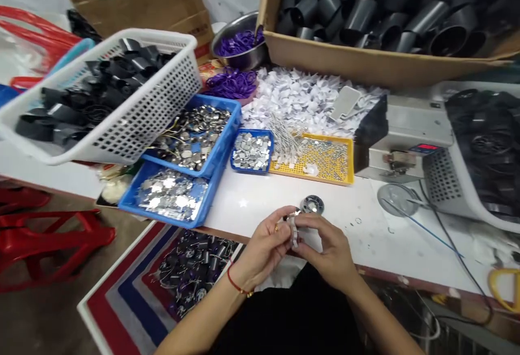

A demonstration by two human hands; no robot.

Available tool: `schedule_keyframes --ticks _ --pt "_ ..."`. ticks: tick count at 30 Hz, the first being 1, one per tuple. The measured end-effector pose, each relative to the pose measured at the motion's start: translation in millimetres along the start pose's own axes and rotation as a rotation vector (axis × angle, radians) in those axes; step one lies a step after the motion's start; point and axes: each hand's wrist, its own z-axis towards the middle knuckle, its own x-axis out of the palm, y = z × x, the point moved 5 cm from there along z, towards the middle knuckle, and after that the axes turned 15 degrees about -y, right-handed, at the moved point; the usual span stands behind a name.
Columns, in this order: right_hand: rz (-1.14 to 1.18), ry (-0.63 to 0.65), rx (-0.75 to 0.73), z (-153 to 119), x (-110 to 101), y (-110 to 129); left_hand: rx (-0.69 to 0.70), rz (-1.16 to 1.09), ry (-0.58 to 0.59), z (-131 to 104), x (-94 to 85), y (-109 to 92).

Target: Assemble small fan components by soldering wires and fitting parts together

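My left hand [270,244], with a red string bracelet at its wrist and a ring, is closed on a small pale part [294,231] at the table's front edge. From the other side, my right hand [327,247] pinches the same part between thumb and fingers. The part's details are too small to make out. Just behind my fingers, a round black piece with a metallic centre [312,204] lies on the white table [244,203]. Neither hand touches that round piece.
Blue trays [201,222] of metal pieces and a yellow tray [351,163] stand behind and left. A white basket [190,54] of black parts is far left. A carton [365,68] of black tubes, a metal device [418,117] and a cable [436,236] are right.
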Motion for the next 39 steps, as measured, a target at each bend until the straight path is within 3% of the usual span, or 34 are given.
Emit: schedule_keyframes --ticks 3,5,7,10,12,15,19,22,29,34,39 --pt "0.109 -0.081 0.128 -9.5 -21.1 -13.3 -0.053 0.039 0.060 8.1 16.3 20.2" --pt "0.172 -0.109 0.178 -11.3 -35.4 -16.8 0.041 0.208 0.117 14.2 23.4 19.3" --pt "0.147 -0.152 0.181 -6.2 -50.7 -17.7 0.334 0.498 0.102 22.6 26.9 5.6" --pt "-0.161 -0.209 0.124 10.1 -67.7 -21.6 0.890 1.043 -0.038 34.7 31.5 -16.3" --pt "-0.435 -0.201 0.076 21.2 -67.7 -27.8 1.053 1.333 -0.058 45.6 34.7 -14.8" --pt "-0.777 -0.088 0.004 31.4 -49.7 -40.0 1.075 1.523 -0.086 59.8 34.7 -1.7" --pt "-1.092 0.004 -0.072 33.9 -28.1 -45.3 1.142 1.473 -0.221 61.5 31.7 8.4" --pt "-1.174 0.036 -0.090 33.0 -24.2 -40.8 1.192 1.424 -0.254 60.0 29.0 10.7" --pt "-1.151 0.046 -0.078 31.5 -28.4 -42.8 1.258 1.387 -0.289 62.4 24.4 11.4" --pt "-0.888 -0.095 -0.039 26.7 -43.9 -60.5 1.292 1.380 -0.299 62.5 23.9 12.0" --pt "-0.719 -0.140 0.008 18.8 -45.5 -77.2 1.334 1.375 -0.293 62.2 22.6 9.9"
